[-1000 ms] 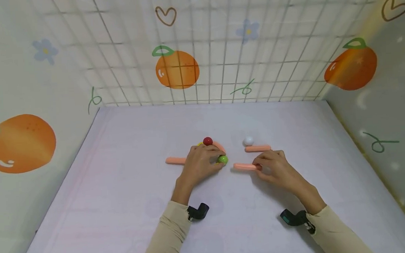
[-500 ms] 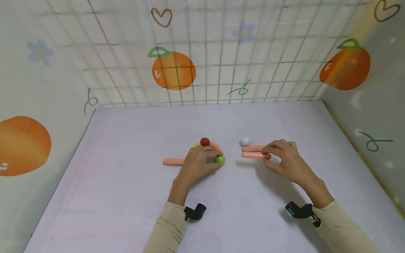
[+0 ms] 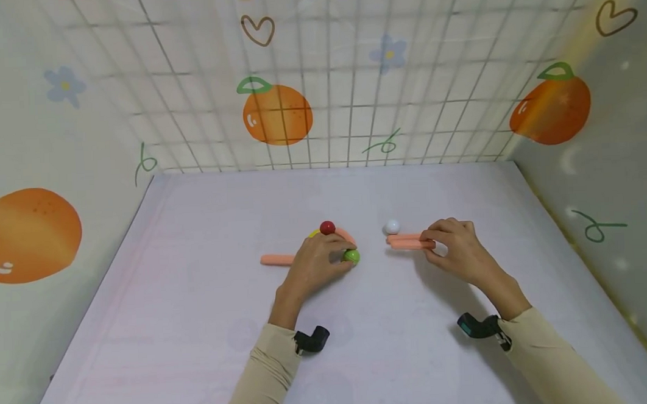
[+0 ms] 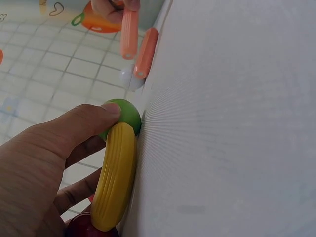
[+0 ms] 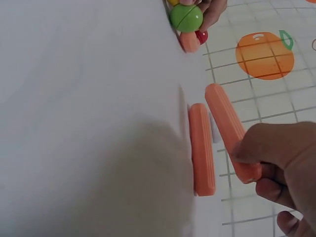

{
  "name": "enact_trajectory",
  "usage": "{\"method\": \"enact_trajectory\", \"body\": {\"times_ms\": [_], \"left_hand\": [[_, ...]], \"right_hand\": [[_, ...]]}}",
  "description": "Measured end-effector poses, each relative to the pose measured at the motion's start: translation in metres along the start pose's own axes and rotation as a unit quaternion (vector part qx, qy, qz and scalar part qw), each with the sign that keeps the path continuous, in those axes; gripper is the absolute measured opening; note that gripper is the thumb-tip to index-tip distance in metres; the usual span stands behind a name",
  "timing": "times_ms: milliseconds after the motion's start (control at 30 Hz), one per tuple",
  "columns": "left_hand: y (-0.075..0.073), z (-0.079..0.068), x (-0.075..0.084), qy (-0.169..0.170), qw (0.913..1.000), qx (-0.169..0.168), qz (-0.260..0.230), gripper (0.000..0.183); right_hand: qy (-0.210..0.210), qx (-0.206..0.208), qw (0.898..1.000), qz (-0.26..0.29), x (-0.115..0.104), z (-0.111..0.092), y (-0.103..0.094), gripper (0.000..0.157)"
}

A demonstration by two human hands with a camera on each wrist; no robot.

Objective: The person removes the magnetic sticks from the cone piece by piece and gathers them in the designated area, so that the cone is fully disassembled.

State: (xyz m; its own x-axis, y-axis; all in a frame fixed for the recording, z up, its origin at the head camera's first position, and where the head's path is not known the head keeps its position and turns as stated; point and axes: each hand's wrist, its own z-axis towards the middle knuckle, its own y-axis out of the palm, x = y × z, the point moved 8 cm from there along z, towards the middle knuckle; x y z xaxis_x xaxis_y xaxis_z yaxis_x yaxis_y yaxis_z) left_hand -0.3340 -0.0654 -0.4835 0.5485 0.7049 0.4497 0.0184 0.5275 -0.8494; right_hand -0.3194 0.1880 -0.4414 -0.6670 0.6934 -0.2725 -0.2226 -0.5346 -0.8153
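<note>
My left hand (image 3: 315, 262) pinches a green ball (image 3: 351, 257), thumb on its near side. A yellow curved ridged stick (image 4: 116, 177) runs from the green ball to a red ball (image 3: 327, 227), and a salmon curved stick (image 3: 346, 234) shows behind the fingers. With thumb and fingers my right hand (image 3: 458, 250) pinches the end of a salmon straight ridged stick (image 5: 227, 121). That stick hangs just in front of a second salmon stick (image 5: 201, 148) lying on the table, almost parallel to it. A white ball (image 3: 392, 226) sits behind the lying stick's left end.
Another salmon straight stick (image 3: 277, 260) sticks out to the left from behind my left hand. The white table (image 3: 198, 330) meets a curtain with printed oranges (image 3: 277, 115) at the back and sides. A black wrist camera (image 3: 312, 339) sits on each sleeve.
My right hand has carried its stick away from me and slightly right, up beside the lying stick. My left hand has kept its pinch on the green ball. The head view has shifted slightly.
</note>
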Motion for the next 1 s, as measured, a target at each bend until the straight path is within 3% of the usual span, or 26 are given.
{"method": "enact_trajectory", "body": {"times_ms": [633, 867, 1000], "left_hand": [[0.001, 0.0, -0.002, -0.004, 1.0, -0.001, -0.003, 0.029], [0.002, 0.0, -0.002, 0.003, 0.9999, 0.003, -0.013, 0.028], [0.001, -0.001, -0.002, -0.002, 1.0, 0.001, -0.007, 0.029]], "right_hand": [[0.047, -0.049, 0.997, -0.032, 0.015, 0.0, 0.022, 0.026], [0.035, -0.028, 0.998, -0.052, 0.014, -0.003, 0.021, 0.029], [0.03, -0.036, 0.997, -0.053, 0.017, -0.003, 0.025, 0.026]]}}
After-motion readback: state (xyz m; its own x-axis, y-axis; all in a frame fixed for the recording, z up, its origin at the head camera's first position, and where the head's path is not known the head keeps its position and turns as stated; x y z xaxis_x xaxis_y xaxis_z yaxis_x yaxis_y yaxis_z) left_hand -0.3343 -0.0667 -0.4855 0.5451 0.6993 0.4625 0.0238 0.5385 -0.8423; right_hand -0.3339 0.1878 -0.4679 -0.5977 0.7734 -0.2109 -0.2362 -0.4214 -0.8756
